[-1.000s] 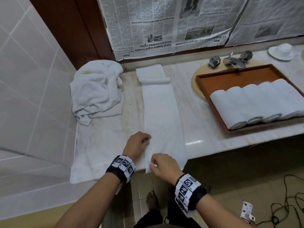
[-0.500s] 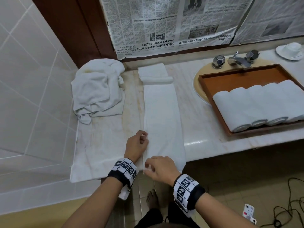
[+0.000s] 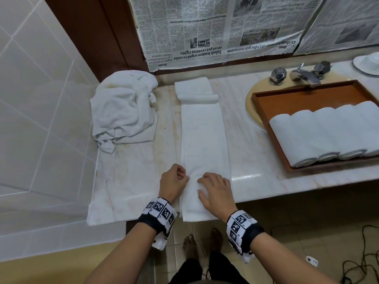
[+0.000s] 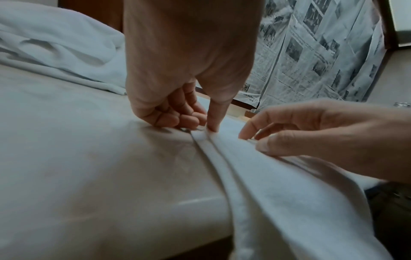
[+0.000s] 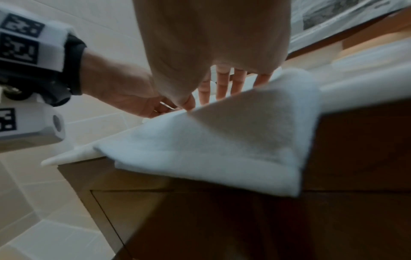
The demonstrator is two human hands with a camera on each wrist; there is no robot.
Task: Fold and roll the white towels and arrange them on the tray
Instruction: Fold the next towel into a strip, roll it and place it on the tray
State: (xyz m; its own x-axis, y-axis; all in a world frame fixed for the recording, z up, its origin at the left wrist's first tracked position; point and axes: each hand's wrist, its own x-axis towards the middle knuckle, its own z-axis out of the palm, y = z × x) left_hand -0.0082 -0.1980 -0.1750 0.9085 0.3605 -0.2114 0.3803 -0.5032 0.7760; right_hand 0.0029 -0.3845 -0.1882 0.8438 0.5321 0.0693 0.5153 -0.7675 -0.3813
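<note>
A long folded towel (image 3: 204, 140) lies as a strip across the pale worktop (image 3: 135, 171), its far end partly rolled near the back wall and its near end hanging over the front edge. The left hand (image 3: 173, 182) sits at the strip's left edge with its fingers (image 4: 177, 117) curled; the wrist view shows the thumb and curled fingers pinching that edge. The right hand (image 3: 215, 191) lies flat on the strip just beside it, fingers (image 5: 222, 82) straight and slightly spread, pressing the cloth down.

To the left, a crumpled heap of towels (image 3: 123, 111) lies against the tiled wall (image 3: 41, 99), apart from the strip with bare worktop between. To the right, a brown tray (image 3: 303, 99) sits over the sink (image 3: 253, 111), below the tap (image 3: 301, 75); four rolled towels (image 3: 328, 132) lie side by side in its near half, the far half bare. A strip of worktop separates tray and towel. A white cup and saucer (image 3: 367, 62) stand at the far right. Newspaper (image 3: 215, 27) covers the wall behind.

The front edge runs just under both wrists; beyond it are floor tiles, the person's bare feet (image 3: 192, 244) and black cables (image 3: 361, 263) at the right.
</note>
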